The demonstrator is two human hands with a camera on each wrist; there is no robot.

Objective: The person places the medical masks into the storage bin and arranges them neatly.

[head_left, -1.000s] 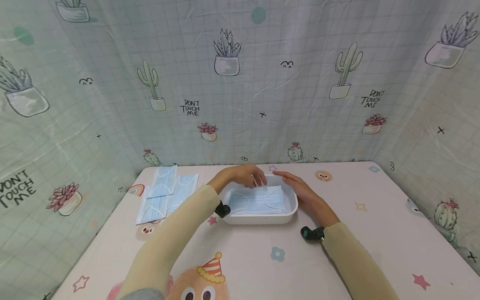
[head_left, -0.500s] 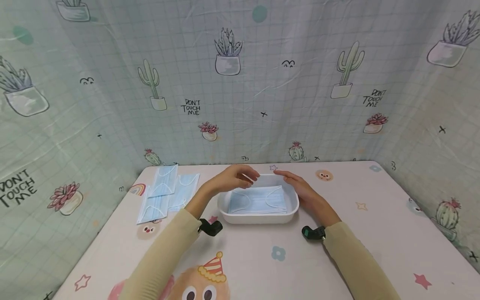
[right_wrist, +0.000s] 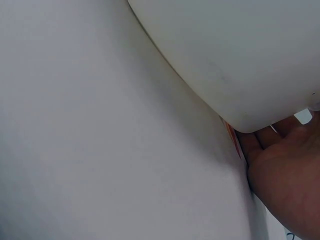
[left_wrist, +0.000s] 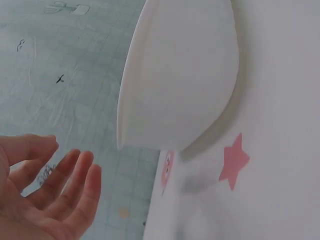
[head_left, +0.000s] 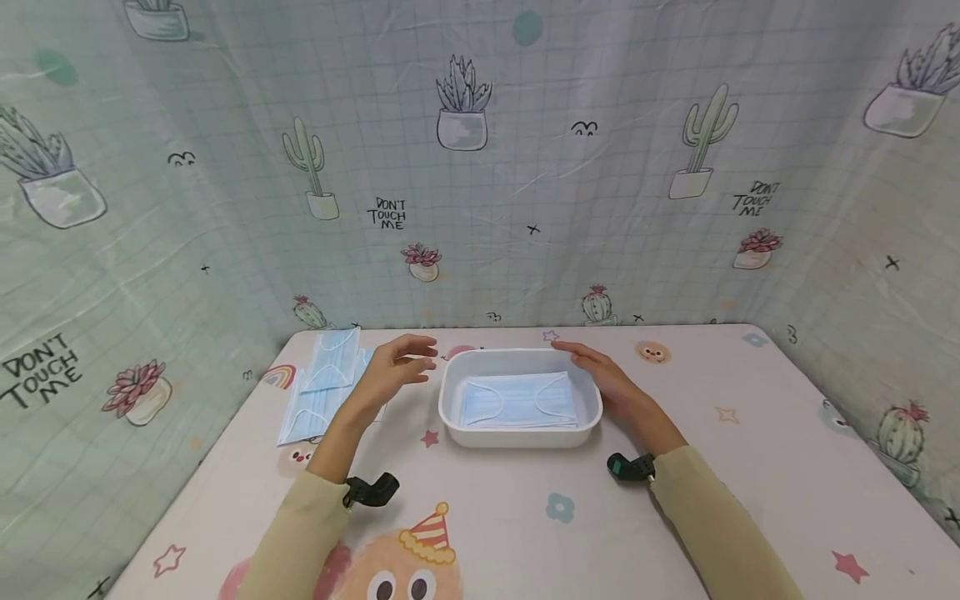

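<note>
A white plastic box (head_left: 525, 438) stands on the table in the head view, with a blue face mask (head_left: 517, 400) lying flat inside; whether more masks lie beneath it is hard to tell. My left hand (head_left: 393, 371) is in the air left of the box, fingers loosely bent and holding nothing; the left wrist view shows the hand (left_wrist: 55, 190) apart from the box wall (left_wrist: 185, 75). Along the box's right side, my right hand (head_left: 606, 379) rests with extended fingers. In the right wrist view its fingers reach behind the box wall (right_wrist: 240, 60).
Several blue masks (head_left: 306, 412) overlap at the table's left, partly hidden by my left hand and forearm. A printed cloth (head_left: 525, 275) with cactus drawings hangs behind the table (head_left: 510, 533).
My left hand has come up out of the box with nothing in it and moved left toward the loose masks. The right hand stays at the box's right side.
</note>
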